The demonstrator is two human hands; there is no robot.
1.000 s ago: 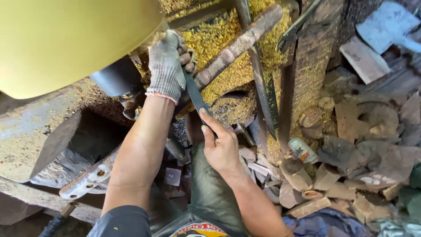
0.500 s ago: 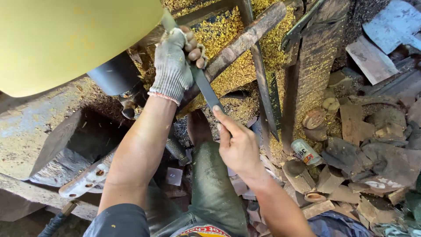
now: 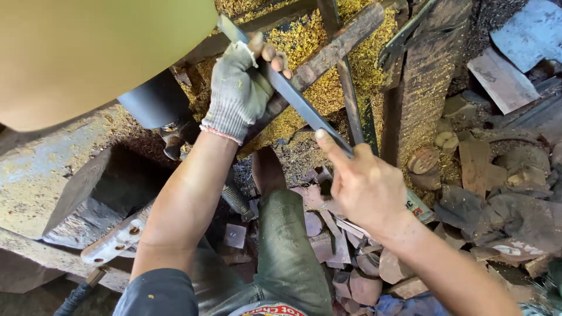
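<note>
The left hand [image 3: 243, 88], in a grey knit glove, grips the upper part of a long flat metal tool [image 3: 293, 93]. The tool slants down to the right, where the bare right hand [image 3: 366, 184] holds its lower end, thumb laid along the blade. Its tip meets a big yellow round shape [image 3: 88, 52] filling the top left. A black cylinder [image 3: 155, 99] sits under that shape. Yellow shavings [image 3: 304, 47] cover the wooden bars [image 3: 336, 41] behind. Wood offcuts [image 3: 503, 193] lie scattered at right.
</note>
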